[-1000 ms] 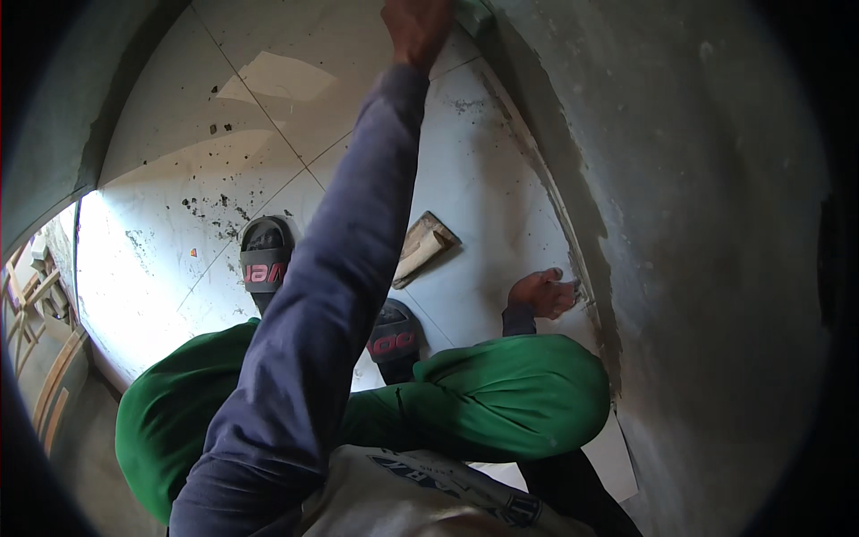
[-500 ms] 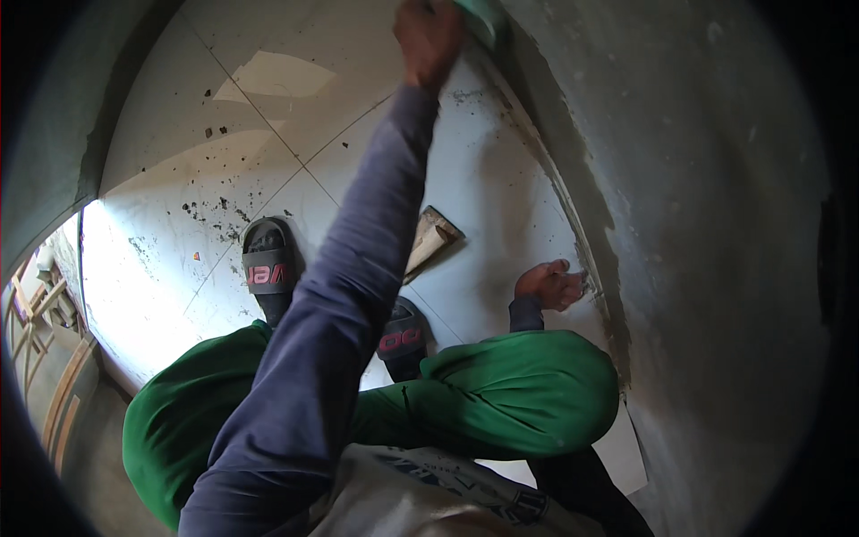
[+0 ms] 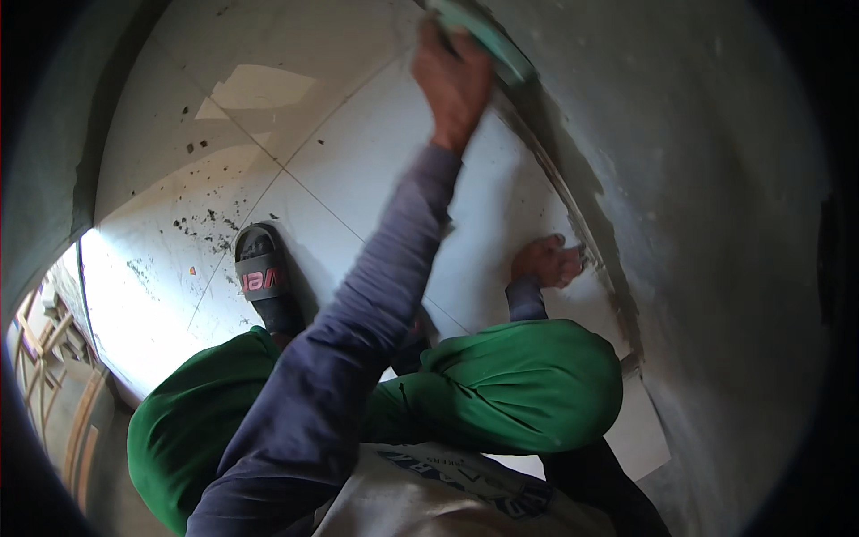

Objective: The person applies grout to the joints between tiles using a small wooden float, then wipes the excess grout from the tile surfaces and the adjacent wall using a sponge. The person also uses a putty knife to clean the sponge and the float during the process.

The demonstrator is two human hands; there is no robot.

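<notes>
**Left hand on the green float at the wall base, right hand braced on the tile**

Your left hand (image 3: 454,82) is raised far out in front of you, its fingers (image 3: 436,54) clenched around the green float (image 3: 483,38). The float lies tilted along the dark wet strip where the white floor tiles (image 3: 340,152) meet the grey plastered wall (image 3: 698,197), near the top edge of the view. Compared with the frame one second ago, this hand sits lower in the picture and shows in full, and the float, then barely in view at the top edge, now shows as a long green blade.

Your right hand (image 3: 546,261) rests on the tile just beside the same wall joint, fingers curled loosely with their tips at the dark strip; you cannot tell whether they hold anything. It stays in about the same place as before.

You are crouched: green trousers (image 3: 519,385) fill the lower view, and one grey sandal (image 3: 261,273) stands flat on the tile, well apart from both hands. The small board seen on the floor earlier is now hidden behind your left sleeve (image 3: 376,295)
</notes>
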